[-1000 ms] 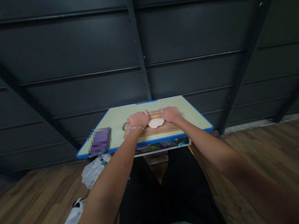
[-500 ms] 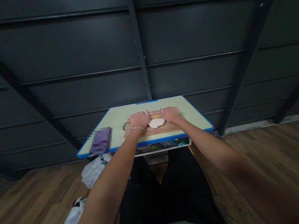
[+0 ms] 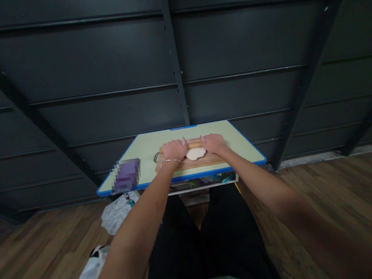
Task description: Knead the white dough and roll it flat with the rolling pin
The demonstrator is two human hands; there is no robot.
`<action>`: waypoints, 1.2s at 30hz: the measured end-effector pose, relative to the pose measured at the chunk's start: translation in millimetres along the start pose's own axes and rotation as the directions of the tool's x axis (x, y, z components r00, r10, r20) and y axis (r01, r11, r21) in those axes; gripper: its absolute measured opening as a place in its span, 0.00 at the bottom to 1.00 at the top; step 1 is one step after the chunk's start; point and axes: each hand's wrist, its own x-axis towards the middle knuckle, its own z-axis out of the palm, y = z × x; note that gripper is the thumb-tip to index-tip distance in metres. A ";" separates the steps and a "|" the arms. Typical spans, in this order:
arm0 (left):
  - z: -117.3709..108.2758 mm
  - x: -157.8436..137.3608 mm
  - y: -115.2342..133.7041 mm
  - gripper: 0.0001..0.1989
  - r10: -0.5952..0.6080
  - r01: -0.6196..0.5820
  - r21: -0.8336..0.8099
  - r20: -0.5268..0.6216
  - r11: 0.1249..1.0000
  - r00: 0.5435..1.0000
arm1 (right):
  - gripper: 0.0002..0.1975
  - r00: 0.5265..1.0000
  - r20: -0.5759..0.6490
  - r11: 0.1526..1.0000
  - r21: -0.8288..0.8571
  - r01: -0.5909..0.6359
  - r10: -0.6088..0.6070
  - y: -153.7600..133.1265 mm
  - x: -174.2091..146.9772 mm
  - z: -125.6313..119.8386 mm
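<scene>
My left hand [image 3: 175,149] and my right hand [image 3: 214,143] are closed around the two ends of a wooden rolling pin [image 3: 194,145]. Between them, the pin lies along the far side of a flat, pale piece of dough [image 3: 196,154] with an uneven edge. Under the dough is a wooden board [image 3: 206,161]. My palms and wrists hide parts of the pin and the board. A thin dark loop [image 3: 156,157] shows just left of my left hand; I cannot make out what it belongs to.
The board rests on a small pale table [image 3: 242,150] with a blue rim. A blurred purple item [image 3: 127,174] lies at its left. Below the top is a shelf [image 3: 198,182] with things in it. A pale bag [image 3: 116,212] hangs at the left; a dark panelled wall [image 3: 111,67] stands behind.
Both hands keep hold of the rolling pin, which stays at the far side of the dough. The whole view has shifted very slightly; otherwise little differs.
</scene>
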 end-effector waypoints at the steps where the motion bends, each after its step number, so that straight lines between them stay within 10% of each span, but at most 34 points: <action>1: 0.7 0.2 -0.4 0.34 -0.001 0.001 -0.002 -0.002 1.000 1.000 | 0.36 1.000 -0.004 1.000 -0.002 0.001 -0.001 0.0 -0.4 -0.3; 36: 4.3 -1.1 -2.9 0.35 0.000 -0.001 -0.028 -0.013 1.000 1.000 | 0.35 0.999 -0.033 1.000 0.007 0.000 0.000 -1.9 -6.8 -3.4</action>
